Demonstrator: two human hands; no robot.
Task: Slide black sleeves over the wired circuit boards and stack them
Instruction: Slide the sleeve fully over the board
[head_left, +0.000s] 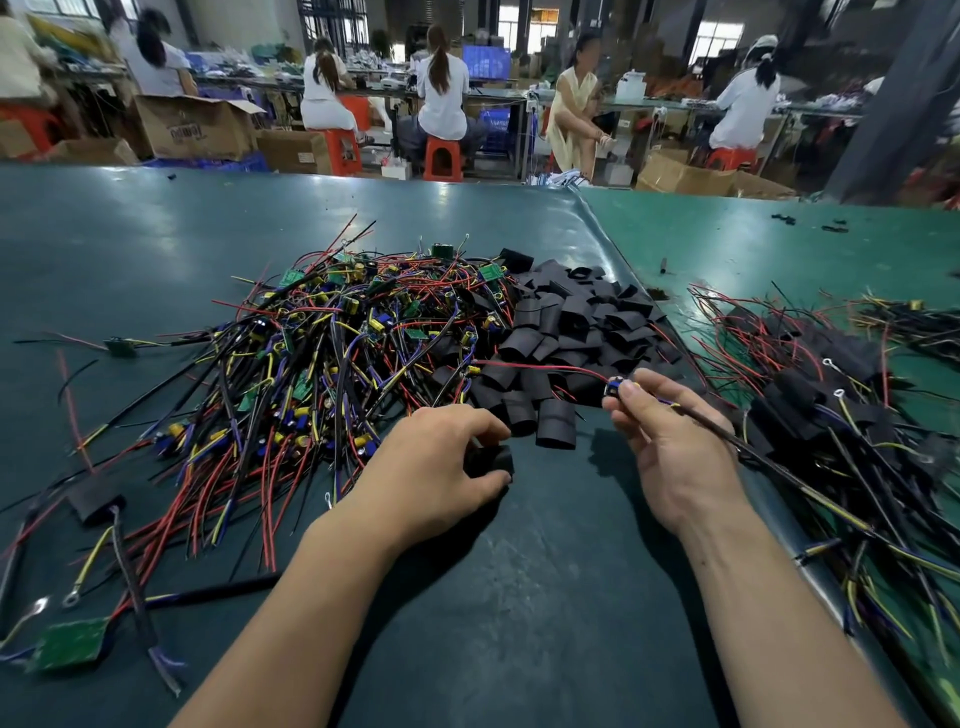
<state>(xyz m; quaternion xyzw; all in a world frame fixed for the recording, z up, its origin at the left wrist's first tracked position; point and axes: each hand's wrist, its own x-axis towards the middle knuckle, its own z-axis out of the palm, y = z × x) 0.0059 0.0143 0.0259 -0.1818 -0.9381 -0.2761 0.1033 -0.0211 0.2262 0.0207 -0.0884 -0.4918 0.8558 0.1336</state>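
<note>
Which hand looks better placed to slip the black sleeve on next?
The left hand: it already grips a black sleeve on the table, while the right hand pinches the wired board.

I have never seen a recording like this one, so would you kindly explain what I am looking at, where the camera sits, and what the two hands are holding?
There is no machine here: a person works with two bare hands, and the single picture comes from a wide-angle camera worn on that person's head, looking forward and down.

The hands work over a dark green table mat. On it lies a big tangled heap of red, yellow and black wired circuit boards, and beside that a pile of short black sleeves. Further right sits a stack of boards already sleeved.

The left hand grips one black sleeve on the mat. The right hand pinches a small wired circuit board by its end, lifted off the mat, its wires trailing to both sides.

Other people sit at benches in the background.
</note>
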